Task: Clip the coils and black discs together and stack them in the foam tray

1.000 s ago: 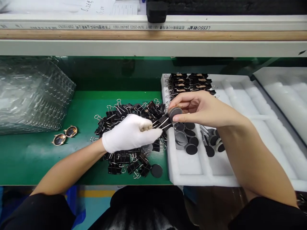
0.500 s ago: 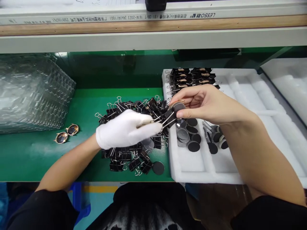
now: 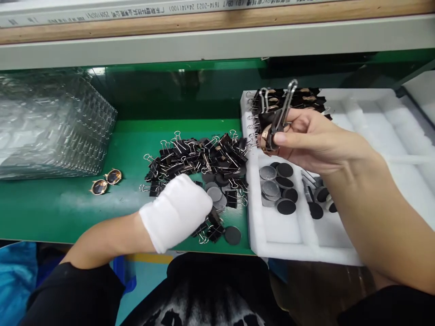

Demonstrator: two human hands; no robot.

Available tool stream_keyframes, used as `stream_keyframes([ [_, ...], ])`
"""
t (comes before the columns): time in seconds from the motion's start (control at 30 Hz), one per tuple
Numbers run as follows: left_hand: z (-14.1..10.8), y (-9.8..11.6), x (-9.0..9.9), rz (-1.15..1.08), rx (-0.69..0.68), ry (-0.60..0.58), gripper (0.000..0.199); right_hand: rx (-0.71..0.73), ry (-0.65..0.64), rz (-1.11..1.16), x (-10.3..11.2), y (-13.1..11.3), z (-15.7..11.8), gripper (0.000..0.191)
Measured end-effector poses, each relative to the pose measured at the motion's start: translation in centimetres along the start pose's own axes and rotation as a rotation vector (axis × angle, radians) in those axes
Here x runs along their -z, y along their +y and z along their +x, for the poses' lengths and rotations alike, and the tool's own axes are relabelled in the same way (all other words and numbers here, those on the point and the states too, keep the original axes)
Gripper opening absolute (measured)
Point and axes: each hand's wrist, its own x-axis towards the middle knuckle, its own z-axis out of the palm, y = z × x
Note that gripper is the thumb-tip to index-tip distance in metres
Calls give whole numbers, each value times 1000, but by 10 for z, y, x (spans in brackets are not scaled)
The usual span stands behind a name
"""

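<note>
My bare right hand (image 3: 306, 136) is closed on a round gold-coloured piece (image 3: 266, 139) at the left front corner of the white tray. A black binder clip (image 3: 278, 120) is clamped on that piece, its wire handles pointing up. My left hand (image 3: 180, 210), in a white glove, lies back-up over the near part of a pile of binder clips (image 3: 200, 156). Its fingers are bent down out of sight, so what they touch is hidden. Dark and clear round discs (image 3: 215, 194) lie among the clips, close to the glove.
The white foam tray (image 3: 256, 226) holds loose discs (image 3: 285, 206) and, at its back, rows of clipped gold pieces (image 3: 309, 98). Clear plastic trays (image 3: 50, 127) are stacked at left. Two gold-rimmed round pieces (image 3: 107, 182) lie beside them. A shelf edge (image 3: 204, 45) crosses above the bench.
My left hand has let go of the binder clip's handles and moved down towards me over the pile. My right hand has lifted and turned the clipped gold piece. The view has shifted slightly.
</note>
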Motion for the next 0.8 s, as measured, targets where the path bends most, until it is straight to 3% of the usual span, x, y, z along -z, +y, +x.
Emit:
stream_keyframes([
  [0.1,10,-21,5,130,-62,12,22,-32,-44,51,-1,1,0,38],
  [0.17,15,-42,16,105,-102,104,28,-45,-75,62,-3,2,0,40],
  [0.3,18,-70,35,-81,-72,489,45,-37,-224,-70,-8,7,-3,31],
  [0.37,19,-68,38,-216,-11,694,48,-4,-300,-219,-12,9,-6,29],
  [0.47,24,-55,35,-350,-10,837,48,86,-367,-337,-19,10,-10,24],
  [0.6,28,-45,27,-376,-75,822,48,135,-419,-258,-27,10,-15,26],
  [0.7,26,-44,24,-405,-102,662,50,132,-401,-349,-30,6,-17,24],
  [0.8,23,-39,25,-436,8,526,57,167,-405,-556,-33,3,-18,18],
])
